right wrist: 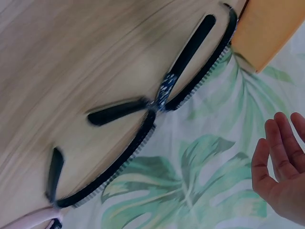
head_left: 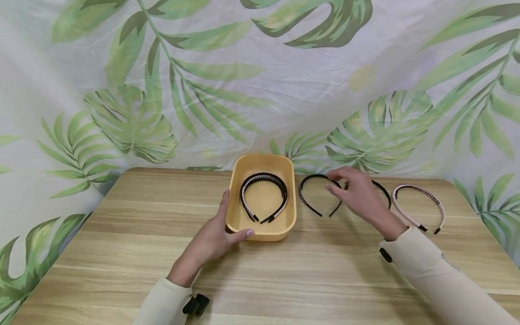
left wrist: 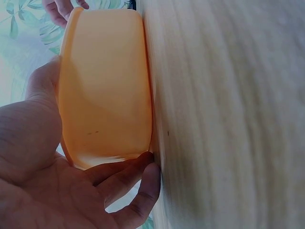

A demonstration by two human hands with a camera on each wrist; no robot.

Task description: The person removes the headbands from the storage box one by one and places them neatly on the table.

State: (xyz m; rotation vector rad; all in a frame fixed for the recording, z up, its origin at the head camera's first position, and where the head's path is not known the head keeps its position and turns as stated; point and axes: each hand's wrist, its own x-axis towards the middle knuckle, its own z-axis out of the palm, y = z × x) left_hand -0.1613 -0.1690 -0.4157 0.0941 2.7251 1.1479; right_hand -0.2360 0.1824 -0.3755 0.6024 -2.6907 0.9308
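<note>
My left hand point(head_left: 211, 239) grips a yellow-orange box point(head_left: 260, 236) at its left side, thumb over the near left corner. In the left wrist view the left hand's fingers point(left wrist: 126, 179) curl along the box wall point(left wrist: 105, 81). Inside the box lies a bundle of black and pale pink headbands point(head_left: 283, 187). Holding nothing, my right hand point(head_left: 357, 194) hovers over two black headbands right of the box. The nearer-to-box black headband point(head_left: 301, 194) has a speckled stretch; the other black headband point(head_left: 384, 189) is partly hidden by that hand.
A pale pink headband point(head_left: 442, 210) with black tips lies farther right on the wooden table point(head_left: 325, 280). Behind the table's back edge hangs a leaf-patterned cloth point(head_left: 227, 90).
</note>
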